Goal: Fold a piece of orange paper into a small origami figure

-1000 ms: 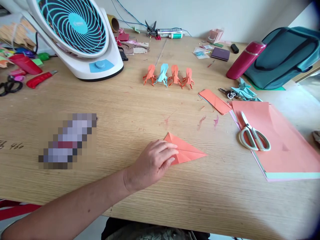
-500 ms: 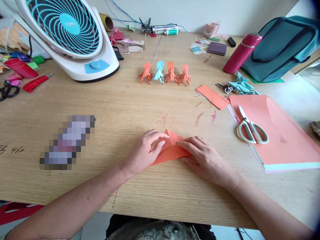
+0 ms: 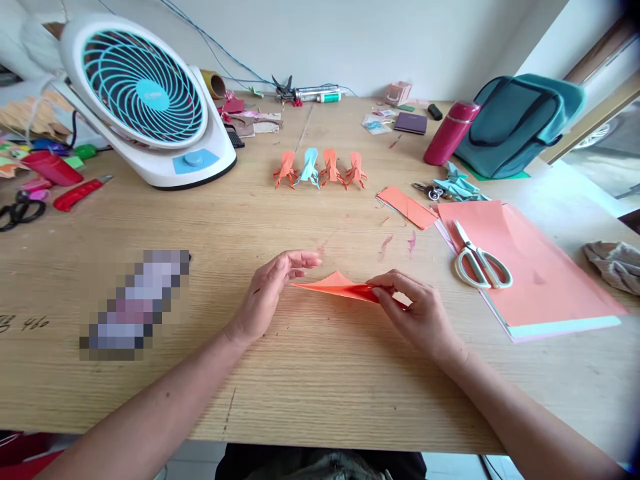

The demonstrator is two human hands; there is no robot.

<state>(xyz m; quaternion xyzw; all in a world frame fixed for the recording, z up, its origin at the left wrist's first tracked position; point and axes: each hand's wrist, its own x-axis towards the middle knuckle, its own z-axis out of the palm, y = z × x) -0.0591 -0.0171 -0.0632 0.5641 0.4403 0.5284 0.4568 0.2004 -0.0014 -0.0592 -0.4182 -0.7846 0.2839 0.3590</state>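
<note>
A folded piece of orange paper (image 3: pixel 340 288) is tilted above the wooden table, its narrow edge turned towards me. The thumb and fingers of my right hand (image 3: pixel 415 310) pinch its right end. My left hand (image 3: pixel 270 287) is beside the paper's left tip, fingers stretched out and holding nothing. Beyond both hands stands a row of folded paper figures, several orange ones (image 3: pixel 330 167) and a blue one (image 3: pixel 309 167).
White-handled scissors (image 3: pixel 483 265) lie on a stack of large orange sheets (image 3: pixel 545 287) at the right, near orange strips (image 3: pixel 407 207). A fan (image 3: pixel 150 100) stands back left. A pink flask (image 3: pixel 451 133) and teal bag (image 3: pixel 520 127) stand back right. A blurred-out object (image 3: pixel 135 303) lies left.
My left hand has let go of the paper and opened out to its left. My right hand has lifted and tipped the paper, which lay flatter between both hands before. The view has shifted.
</note>
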